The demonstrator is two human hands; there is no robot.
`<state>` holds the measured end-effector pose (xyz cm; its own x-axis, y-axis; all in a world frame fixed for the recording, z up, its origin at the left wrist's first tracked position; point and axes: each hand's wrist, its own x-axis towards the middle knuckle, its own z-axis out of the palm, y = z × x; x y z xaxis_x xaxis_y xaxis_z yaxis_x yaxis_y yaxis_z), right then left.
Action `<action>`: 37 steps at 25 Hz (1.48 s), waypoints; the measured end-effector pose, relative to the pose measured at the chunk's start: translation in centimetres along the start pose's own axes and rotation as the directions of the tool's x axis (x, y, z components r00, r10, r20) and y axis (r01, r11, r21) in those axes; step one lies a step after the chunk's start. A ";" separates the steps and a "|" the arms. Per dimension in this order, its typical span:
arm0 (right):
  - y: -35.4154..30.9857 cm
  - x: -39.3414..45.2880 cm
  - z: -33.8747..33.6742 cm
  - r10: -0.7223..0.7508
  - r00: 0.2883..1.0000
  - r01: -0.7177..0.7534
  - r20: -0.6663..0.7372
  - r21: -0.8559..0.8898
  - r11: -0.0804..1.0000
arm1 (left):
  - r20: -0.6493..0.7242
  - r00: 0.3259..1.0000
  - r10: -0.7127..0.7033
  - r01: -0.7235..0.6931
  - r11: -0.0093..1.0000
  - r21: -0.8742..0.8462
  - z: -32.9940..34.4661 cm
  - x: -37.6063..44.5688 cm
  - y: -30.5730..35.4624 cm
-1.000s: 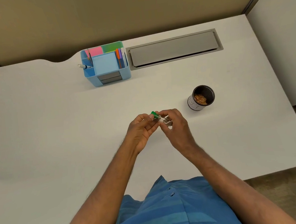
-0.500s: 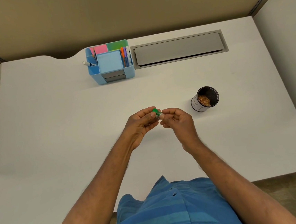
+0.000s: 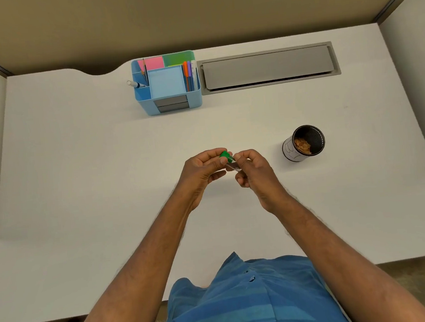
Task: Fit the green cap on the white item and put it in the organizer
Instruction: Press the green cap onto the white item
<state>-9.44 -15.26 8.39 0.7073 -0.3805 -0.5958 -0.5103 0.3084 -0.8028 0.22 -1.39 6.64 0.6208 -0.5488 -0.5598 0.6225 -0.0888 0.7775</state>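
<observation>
Both hands meet above the middle of the white desk. My left hand pinches the green cap between thumb and fingers. My right hand grips the white item, a short pale tube mostly hidden by the fingers. The cap sits at the tube's upper left end; I cannot tell whether it is fully seated. The light blue organizer stands at the back of the desk, well beyond the hands, with sticky notes and pens in its compartments.
A black cup holding brownish bits stands on the desk right of my right hand. A grey cable hatch lies beside the organizer. A marker pokes out of the organizer's left side. Partition walls flank the desk.
The hands have stayed together over the desk. The tube has turned a little and more of it shows between the hands than half a second ago. The camera view has shifted slightly.
</observation>
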 end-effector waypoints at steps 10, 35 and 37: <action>-2.3 2.8 3.3 -0.067 0.985 0.087 0.161 -0.121 0.989 | -0.054 0.997 0.055 -0.053 0.998 0.026 -4.0 1.1 2.7; -9.2 24.9 21.0 -0.516 0.752 0.524 0.409 -0.846 0.093 | -0.678 0.724 0.124 -0.129 0.991 0.043 -17.4 18.0 9.5; -9.0 25.1 21.2 -0.475 0.754 0.504 0.455 -0.863 -0.027 | -0.673 0.730 0.122 -0.148 0.989 0.019 -17.4 17.9 9.4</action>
<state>23.32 -9.11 1.19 0.9977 -0.0367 -0.0569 -0.0521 -0.9526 -0.2996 25.46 2.43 -1.10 0.8493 0.1483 -0.5067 0.5151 -0.0222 0.8568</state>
